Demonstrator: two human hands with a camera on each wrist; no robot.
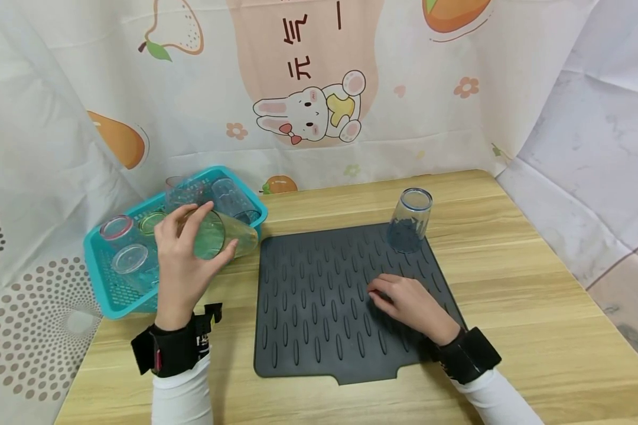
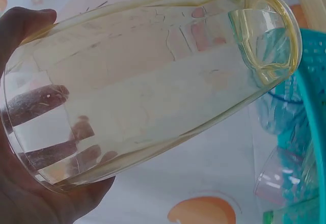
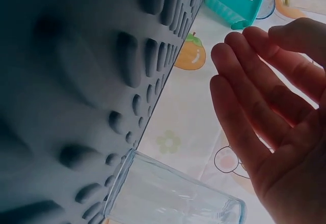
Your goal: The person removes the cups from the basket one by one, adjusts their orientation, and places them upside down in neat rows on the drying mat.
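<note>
Nearby, right grip (image 1: pixel 406 304): fingers bent loosely, nothing held; whether the mat below is touched cannot be told.
Ridged mat (image 1: pixel 319 330): laid flat on the wooden surface (image 1: pixel 516 283); for any glass set on its ridges, a level, slow lowering would be advised, so that no rim is caught.
Left grip (image 1: pixel 185 264): clamped on the tinted glass near its wide end, with thumb and fingers set on opposite sides.
Tinted glass (image 1: pixel 236 236): held nearly sideways by the basket's right end, its narrower, thick base pointed to the right, away from the palm.
Lift, as judged: the glass should be raised well past the basket rim before it is swung across; since it is held by one end, its base may be tipped downward, so firm, even pressure is called for, without squeezing.
Blue basket (image 1: pixel 97 282): filled with several more glasses (image 1: pixel 233 198), by which the held one could be knocked if it were dragged sideways.
Clear glass (image 1: pixel 408 218): stood, apparently mouth down, at the mat's far right corner; room should be left around it.
Printed cloth (image 1: pixel 430 100): hung behind everything.
</note>
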